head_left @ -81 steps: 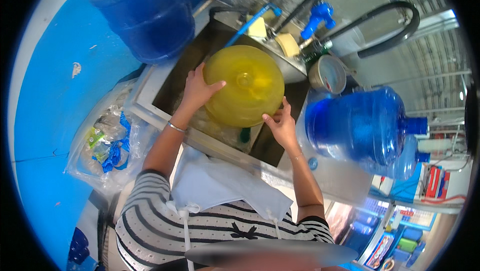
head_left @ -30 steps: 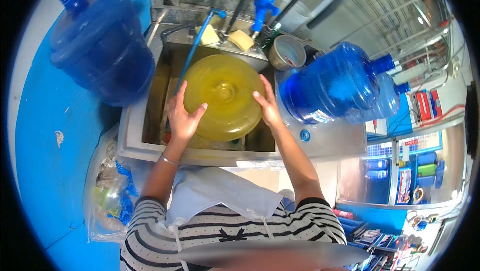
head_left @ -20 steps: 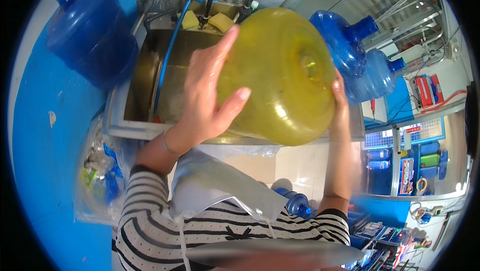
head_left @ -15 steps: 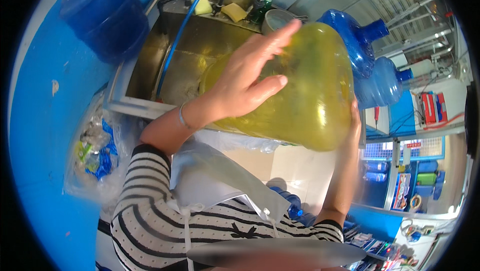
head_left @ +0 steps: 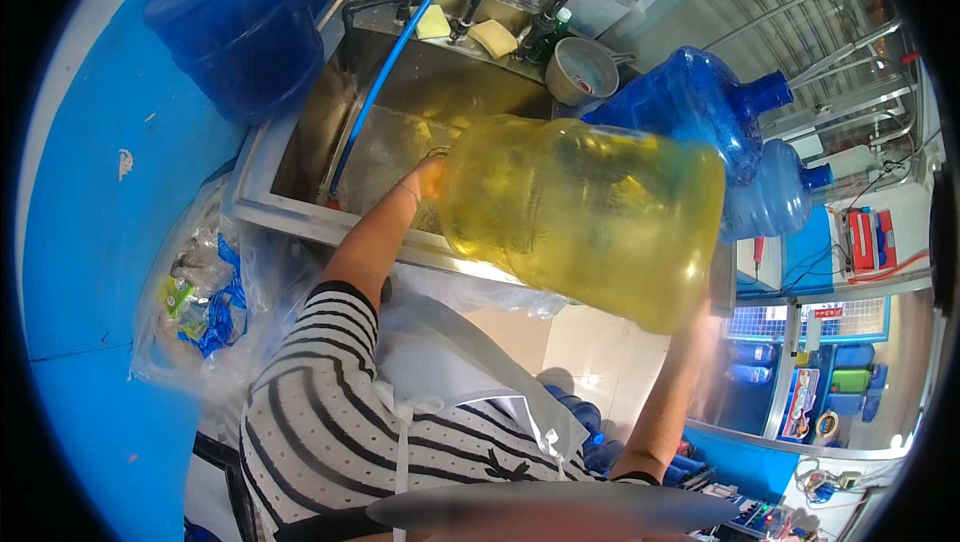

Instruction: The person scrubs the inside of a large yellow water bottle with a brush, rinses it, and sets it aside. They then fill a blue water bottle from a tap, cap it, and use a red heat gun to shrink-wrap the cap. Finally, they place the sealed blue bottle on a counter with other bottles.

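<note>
Yellow water jug [head_left: 585, 217] lies tilted on its side above the steel sink's [head_left: 300, 157] front edge, left hand [head_left: 428, 180] pressed against one end, right hand [head_left: 700, 317] propping its underside, fingers hidden.

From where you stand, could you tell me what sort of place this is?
Probably the washing corner of a water-refill shop. A person tips a big yellow water jug over a steel sink, several blue water jugs stand around it, and sponges lie by the taps.
</note>
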The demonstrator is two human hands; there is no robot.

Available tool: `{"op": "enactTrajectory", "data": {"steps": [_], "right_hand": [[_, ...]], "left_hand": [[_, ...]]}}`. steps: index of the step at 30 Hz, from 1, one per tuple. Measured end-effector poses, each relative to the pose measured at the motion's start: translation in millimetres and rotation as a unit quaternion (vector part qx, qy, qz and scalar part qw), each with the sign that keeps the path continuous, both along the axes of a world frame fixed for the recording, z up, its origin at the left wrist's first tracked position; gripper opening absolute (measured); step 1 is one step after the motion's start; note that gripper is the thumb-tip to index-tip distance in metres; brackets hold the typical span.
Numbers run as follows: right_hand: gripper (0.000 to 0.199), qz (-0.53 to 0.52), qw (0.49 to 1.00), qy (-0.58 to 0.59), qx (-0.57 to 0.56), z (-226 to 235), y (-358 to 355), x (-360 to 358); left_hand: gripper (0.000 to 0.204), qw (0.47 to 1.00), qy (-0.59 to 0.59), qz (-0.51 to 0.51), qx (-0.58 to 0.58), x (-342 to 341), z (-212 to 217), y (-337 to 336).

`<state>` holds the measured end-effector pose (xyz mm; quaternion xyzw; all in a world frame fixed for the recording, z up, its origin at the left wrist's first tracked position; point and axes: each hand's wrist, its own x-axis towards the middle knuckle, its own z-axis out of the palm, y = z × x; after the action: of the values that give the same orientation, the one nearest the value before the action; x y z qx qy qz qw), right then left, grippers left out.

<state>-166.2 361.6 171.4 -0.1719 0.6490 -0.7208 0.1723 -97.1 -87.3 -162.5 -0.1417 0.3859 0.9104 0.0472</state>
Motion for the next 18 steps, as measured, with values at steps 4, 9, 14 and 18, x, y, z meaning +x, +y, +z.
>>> {"op": "enactTrajectory", "data": {"steps": [4, 9, 14, 18], "right_hand": [[0.075, 0.041, 0.985, 0.156, 0.063, 67.3, -70.4, -12.8], [0.061, 0.106, 0.977, 0.179, 0.049, 155.4, -163.3, -24.3], [0.05, 0.127, 0.977, 0.108, 0.13, 176.5, -211.6, -26.4], [0.05, 0.146, 0.965, 0.192, 0.097, 185.2, -235.7, -20.8]], "left_hand": [[0.063, 1.0, 0.008, 0.026, 0.009, -6.8, 40.7, -18.7], [0.063, 0.999, 0.019, 0.044, 0.007, -7.6, 69.6, -19.3], [0.062, 0.999, -0.016, 0.03, 0.034, 22.0, 50.6, 0.2], [0.062, 0.998, -0.037, 0.033, 0.039, 37.6, 44.7, -8.5]]}}
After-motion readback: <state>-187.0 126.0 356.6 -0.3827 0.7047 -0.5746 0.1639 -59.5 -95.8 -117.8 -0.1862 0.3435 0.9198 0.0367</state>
